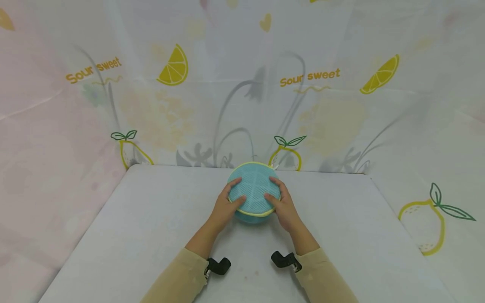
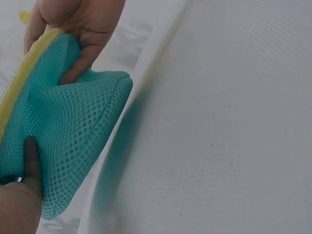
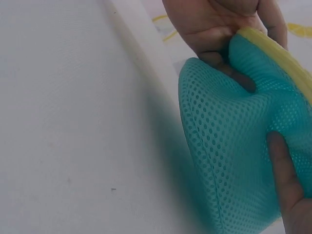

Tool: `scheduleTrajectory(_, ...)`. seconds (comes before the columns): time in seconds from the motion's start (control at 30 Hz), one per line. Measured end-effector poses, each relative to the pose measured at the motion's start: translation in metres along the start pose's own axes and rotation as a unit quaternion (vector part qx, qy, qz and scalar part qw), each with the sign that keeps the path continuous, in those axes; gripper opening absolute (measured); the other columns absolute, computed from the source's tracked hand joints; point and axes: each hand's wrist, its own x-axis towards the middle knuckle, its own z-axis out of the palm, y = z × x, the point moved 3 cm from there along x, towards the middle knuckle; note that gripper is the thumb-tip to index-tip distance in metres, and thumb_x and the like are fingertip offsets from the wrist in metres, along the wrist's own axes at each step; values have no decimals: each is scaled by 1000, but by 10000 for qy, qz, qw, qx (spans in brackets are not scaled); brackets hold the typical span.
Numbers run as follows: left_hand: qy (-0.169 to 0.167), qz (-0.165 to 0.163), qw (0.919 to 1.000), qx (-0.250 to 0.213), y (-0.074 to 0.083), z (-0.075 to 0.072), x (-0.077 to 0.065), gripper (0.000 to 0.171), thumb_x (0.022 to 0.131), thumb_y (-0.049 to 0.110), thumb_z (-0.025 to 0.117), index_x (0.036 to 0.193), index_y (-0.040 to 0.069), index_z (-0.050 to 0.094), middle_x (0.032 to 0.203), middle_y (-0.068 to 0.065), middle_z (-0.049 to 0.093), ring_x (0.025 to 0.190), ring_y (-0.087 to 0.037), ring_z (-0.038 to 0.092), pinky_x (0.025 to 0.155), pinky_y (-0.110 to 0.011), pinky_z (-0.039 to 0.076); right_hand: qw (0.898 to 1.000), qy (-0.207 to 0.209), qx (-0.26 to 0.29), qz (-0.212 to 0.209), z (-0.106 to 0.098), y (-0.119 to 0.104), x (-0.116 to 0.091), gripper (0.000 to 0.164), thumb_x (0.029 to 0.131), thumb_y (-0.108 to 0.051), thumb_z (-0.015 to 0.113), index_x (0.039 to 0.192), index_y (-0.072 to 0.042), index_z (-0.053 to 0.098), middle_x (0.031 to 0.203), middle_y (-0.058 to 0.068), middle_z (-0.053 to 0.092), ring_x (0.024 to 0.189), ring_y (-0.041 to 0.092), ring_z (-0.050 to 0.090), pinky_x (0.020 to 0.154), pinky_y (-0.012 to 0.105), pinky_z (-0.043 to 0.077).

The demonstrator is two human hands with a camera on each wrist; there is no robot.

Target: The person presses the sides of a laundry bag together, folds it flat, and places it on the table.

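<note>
A round turquoise mesh laundry bag (image 1: 253, 191) with yellow trim is held between both hands over the far middle of the table. My left hand (image 1: 221, 209) grips its left side, thumb on the near face. On the opposite side my right hand (image 1: 286, 210) grips it the same way. In the left wrist view, the underside of the mesh bag (image 2: 85, 126) bulges and folds between the hands, with fingers pressing into the mesh. The right wrist view shows the mesh bag (image 3: 224, 141) with a similar dent under the fingers. Parts of the fingers are hidden behind the bag.
A white table (image 1: 151, 235) spreads beneath the arms. Behind it hangs a pale cloth backdrop (image 1: 212, 101) with lemon prints and lettering. A dark camera mount (image 1: 219, 266) sits at the left wrist and another camera mount (image 1: 282, 259) at the right.
</note>
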Motion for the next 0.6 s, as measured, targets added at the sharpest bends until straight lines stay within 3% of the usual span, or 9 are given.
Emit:
scheduleTrajectory(0.27,-96,-11,9999,-55,-2,1,0,59,90,21,61,142,20,33,151,-7,21,138,-25,17,110,-46,17,9997,118,15,-211,-1,-1,1,54,91,-25,58,138,-24,33,150,1,15,134,24,25,104,43,30)
scheduleTrajectory(0.6,-149,-47,9999,60,-2,1,0,60,90,23,60,143,18,32,151,-8,21,138,-25,16,110,-48,16,9988,384,267,-134,-1,-1,1,50,91,-20,59,135,-21,37,148,-2,21,134,15,25,105,33,29)
